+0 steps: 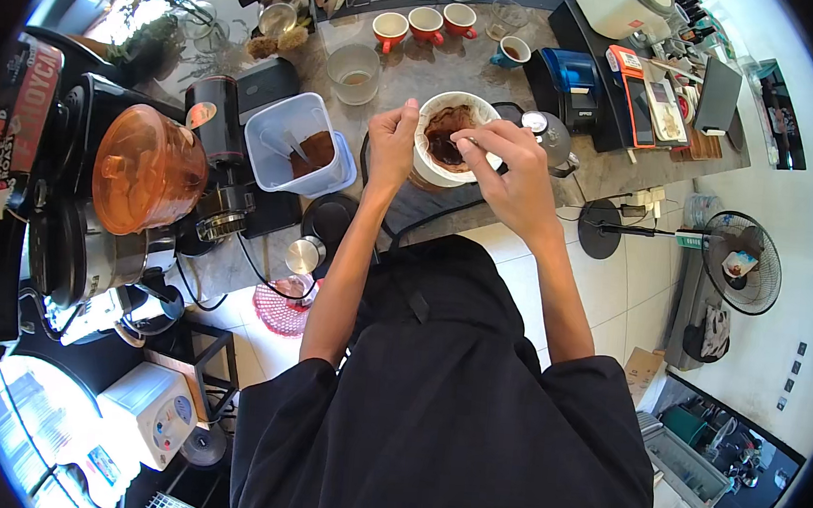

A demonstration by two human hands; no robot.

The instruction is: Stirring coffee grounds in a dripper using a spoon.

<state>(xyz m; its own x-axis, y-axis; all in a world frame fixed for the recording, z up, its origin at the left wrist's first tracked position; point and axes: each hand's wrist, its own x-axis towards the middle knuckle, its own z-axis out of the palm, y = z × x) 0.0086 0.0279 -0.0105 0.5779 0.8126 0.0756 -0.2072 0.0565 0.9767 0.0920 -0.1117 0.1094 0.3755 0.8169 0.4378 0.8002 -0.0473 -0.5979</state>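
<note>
A white coffee dripper (424, 161) lined with a paper filter holds wet, dark coffee grounds (450, 134). Over its right side, my right hand (510, 165) pinches a thin metal utensil, probably a spoon, whose lower end is in the grounds. My left hand (392, 142) is at the dripper's left side with its thumb up; whether it grips the rim is not clear. Further left stands a translucent plastic tub (271, 150) with ground coffee (314, 152) and a clear scoop inside. A glass (353, 71) with a little brown liquid stands behind.
Red cups (424, 25) and a blue cup (512, 51) of dark liquid stand at the back. A kettle (553, 140) is close on the right. To the left are a black grinder (216, 121) and an orange plastic container (148, 169). A black cable (438, 217) runs along the counter's front edge.
</note>
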